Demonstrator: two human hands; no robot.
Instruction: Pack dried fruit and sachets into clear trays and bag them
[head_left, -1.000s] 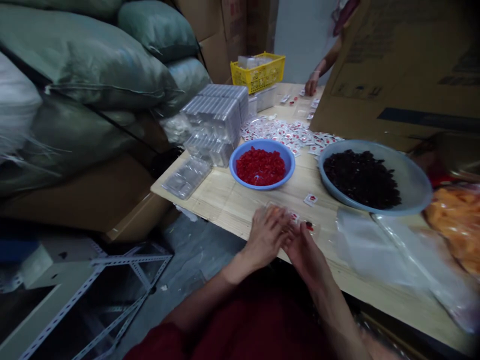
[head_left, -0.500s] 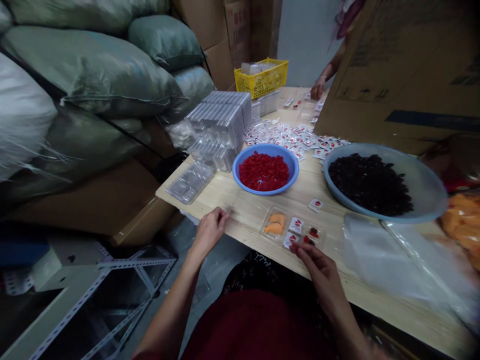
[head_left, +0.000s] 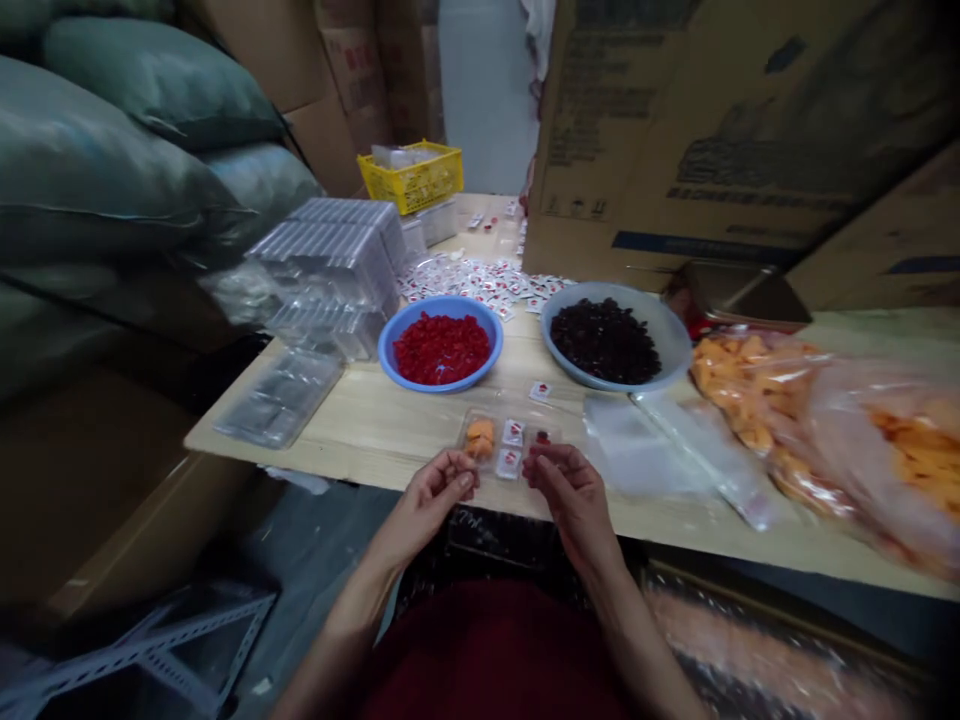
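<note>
A clear plastic tray [head_left: 491, 417] lies at the table's near edge. Orange pieces [head_left: 481, 437] fill its left compartment, two small printed sachets [head_left: 509, 462] sit in the middle, and dark and red pieces [head_left: 541, 438] show on the right. My left hand [head_left: 439, 495] is closed, thumb against fingers, at the tray's near left corner. Opposite it, my right hand [head_left: 568, 490] pinches the near right corner and partly hides that compartment. Beyond the tray lies a loose sachet [head_left: 540, 391].
Behind stand a blue bowl of red pieces [head_left: 384, 345] and a pale bowl of dark pieces [head_left: 675, 350]. Stacked clear boxes [head_left: 330, 250] are at left, with flat trays [head_left: 277, 400] before them. Bagged orange pieces [head_left: 750, 390] and plastic bags [head_left: 637, 450] lie right. A large carton [head_left: 600, 170] blocks the back right.
My left hand has come right, from beside the table edge to the tray's left corner. My right hand has moved from a middle sachet to the right corner. The view has turned right.
</note>
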